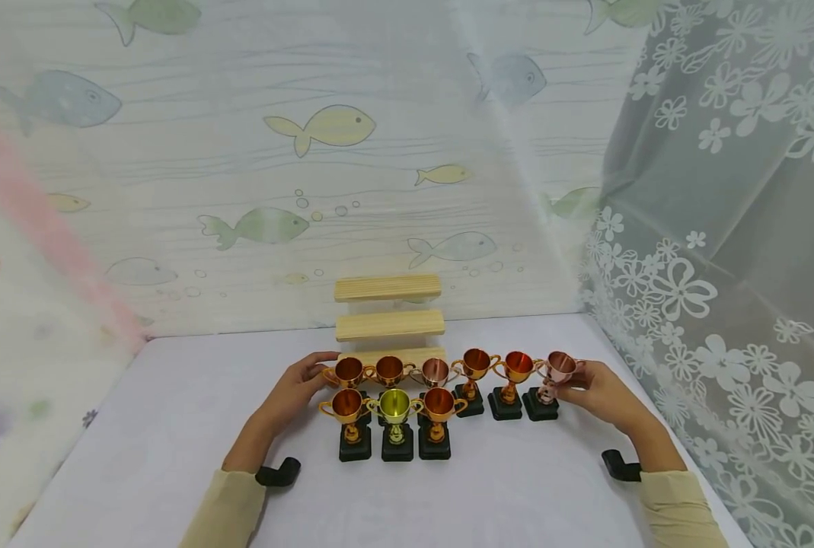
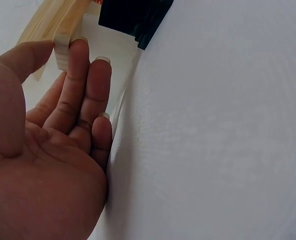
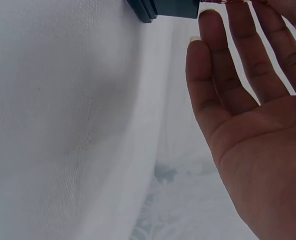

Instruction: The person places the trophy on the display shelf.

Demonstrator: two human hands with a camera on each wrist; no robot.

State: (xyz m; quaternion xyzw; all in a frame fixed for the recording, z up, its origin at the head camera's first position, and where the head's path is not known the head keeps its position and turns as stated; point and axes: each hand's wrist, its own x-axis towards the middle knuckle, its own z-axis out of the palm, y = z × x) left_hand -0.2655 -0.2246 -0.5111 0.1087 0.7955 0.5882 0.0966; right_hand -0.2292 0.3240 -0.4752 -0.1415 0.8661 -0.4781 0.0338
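Note:
At the left end of the lowest board of a three-step wooden display stand, my left hand pinches the wood. In the left wrist view, the thumb and fingertips of the left hand meet either side of the board end. My right hand grips a rose-gold trophy cup, rightmost of the group, by its side. Its black base is upright at the table. In the right wrist view, the fingers reach up beside a dark base; the cup is mostly cut off.
Beside the held cup stand an orange-lined trophy and another. Three more line up at the stand, including a rose-gold one. In front are a yellow-gold trophy and two orange-lined ones. A lace curtain hangs right.

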